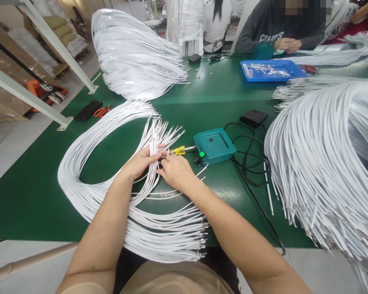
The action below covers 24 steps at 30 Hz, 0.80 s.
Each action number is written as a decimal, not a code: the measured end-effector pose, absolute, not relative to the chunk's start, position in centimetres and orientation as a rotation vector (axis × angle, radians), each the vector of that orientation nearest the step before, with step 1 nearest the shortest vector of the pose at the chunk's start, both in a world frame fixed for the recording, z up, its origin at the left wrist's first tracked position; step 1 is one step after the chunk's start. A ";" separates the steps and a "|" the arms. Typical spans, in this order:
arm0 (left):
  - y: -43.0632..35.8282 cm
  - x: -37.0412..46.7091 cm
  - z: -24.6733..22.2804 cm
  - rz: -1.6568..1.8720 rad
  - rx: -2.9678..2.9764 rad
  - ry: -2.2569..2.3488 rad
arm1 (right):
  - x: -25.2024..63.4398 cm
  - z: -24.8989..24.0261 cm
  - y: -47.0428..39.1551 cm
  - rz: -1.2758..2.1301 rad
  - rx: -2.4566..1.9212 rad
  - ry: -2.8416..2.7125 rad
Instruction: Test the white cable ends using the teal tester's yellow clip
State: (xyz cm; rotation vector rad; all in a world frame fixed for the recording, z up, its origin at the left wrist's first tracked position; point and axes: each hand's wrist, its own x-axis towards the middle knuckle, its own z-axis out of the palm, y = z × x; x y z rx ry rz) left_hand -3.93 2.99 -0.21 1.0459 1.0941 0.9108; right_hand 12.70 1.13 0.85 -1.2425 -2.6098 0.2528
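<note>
My left hand [143, 162] is wrapped round a bunch of white cables [153, 143], whose metal-tipped ends fan out above it. Beside it, my right hand [175, 170] is closed at the bunch, fingertips near the left one's; what it pinches is hidden. Just above my right hand are yellow-handled clips [179, 150] at the end of a metal rod on a teal device [215, 146] with a lit green button. A looped bundle of white cables [72, 163] curves round on the left, and its lower ends lie under my forearms.
A large cable coil [135, 53] lies at the back left, another [322, 151] at the right. Beyond are a blue tray [272, 70] of small parts and a person's hands [288, 45]. Black phone [88, 110], orange scissors [102, 111], black box [254, 118] and black cords [248, 163] surround the work.
</note>
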 end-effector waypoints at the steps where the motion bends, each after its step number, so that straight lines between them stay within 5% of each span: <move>1: 3.0 -3.9 -0.2 0.904 1.065 1.108 | 12.7 1.0 1.1 0.276 -1.273 -2.649; 7: 3.1 -4.2 -0.6 0.862 1.104 1.135 | 13.3 2.2 1.0 0.744 -1.558 -2.751; 17: 3.0 -2.8 -0.8 1.023 1.066 1.199 | 13.9 1.4 2.7 1.373 -1.309 -2.465; 24: 2.9 -2.3 -1.2 1.017 1.158 1.233 | 14.6 1.1 4.0 1.102 -1.394 -1.682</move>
